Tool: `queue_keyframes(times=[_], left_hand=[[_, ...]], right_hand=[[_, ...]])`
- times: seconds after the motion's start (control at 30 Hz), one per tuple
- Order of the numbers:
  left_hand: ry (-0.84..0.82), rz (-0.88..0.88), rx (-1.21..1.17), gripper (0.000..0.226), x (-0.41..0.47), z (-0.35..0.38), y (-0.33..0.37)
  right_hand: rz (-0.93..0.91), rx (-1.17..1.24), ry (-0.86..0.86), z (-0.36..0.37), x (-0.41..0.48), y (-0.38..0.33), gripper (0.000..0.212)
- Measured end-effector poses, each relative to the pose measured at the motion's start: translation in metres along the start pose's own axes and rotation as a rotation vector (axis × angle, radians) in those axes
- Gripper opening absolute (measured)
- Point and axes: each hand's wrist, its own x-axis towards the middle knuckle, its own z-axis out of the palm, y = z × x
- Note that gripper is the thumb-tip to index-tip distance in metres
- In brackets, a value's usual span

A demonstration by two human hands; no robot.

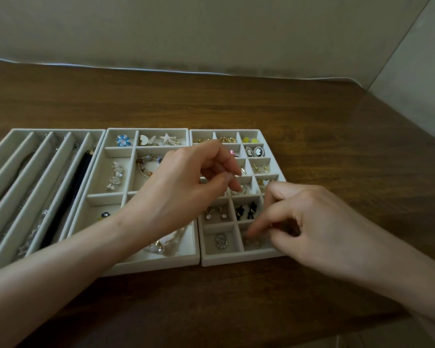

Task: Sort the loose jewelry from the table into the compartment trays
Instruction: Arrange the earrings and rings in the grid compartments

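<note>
Three pale grey compartment trays lie side by side on the wooden table (337, 136). The right tray (236, 260) has many small cells holding earrings. My right hand (312, 222) reaches into its near right cell, where forefinger and thumb pinch a small clear earring (253, 241); the spot is blurred. My left hand (186, 187) hovers over the middle of the right tray with its fingers curled and the thumb against them, and I see nothing in it. It hides several cells. No loose jewelry shows on the bare table.
The middle tray (148, 266) holds brooches, a bead bracelet and crystal pieces. The left tray (58, 130) has long slots with chains and a dark strap (70, 197). Silver rings (221, 241), black earrings (246, 210) and pearl earrings (215, 214) sit near my right hand. A wall stands behind.
</note>
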Motion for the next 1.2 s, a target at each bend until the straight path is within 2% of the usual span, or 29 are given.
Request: queue_keyframes(times=[0.37,0.57,0.8,1.2], left_hand=[[-0.001,0.000,0.004,0.014,0.000,0.000,0.000],[0.001,0.000,0.002,0.013,0.000,-0.001,0.000],[-0.001,-0.004,-0.007,0.011,0.001,-0.001,0.000],[0.009,0.003,-0.034,0.014,0.002,-0.004,-0.002]], right_hand=[[-0.014,-0.095,0.084,0.011,0.006,-0.006,0.010],[0.019,-0.041,0.103,-0.006,0.003,-0.003,0.007],[0.033,-0.175,0.026,0.000,0.002,-0.008,0.013],[0.002,-0.248,0.012,0.000,0.003,-0.009,0.015]])
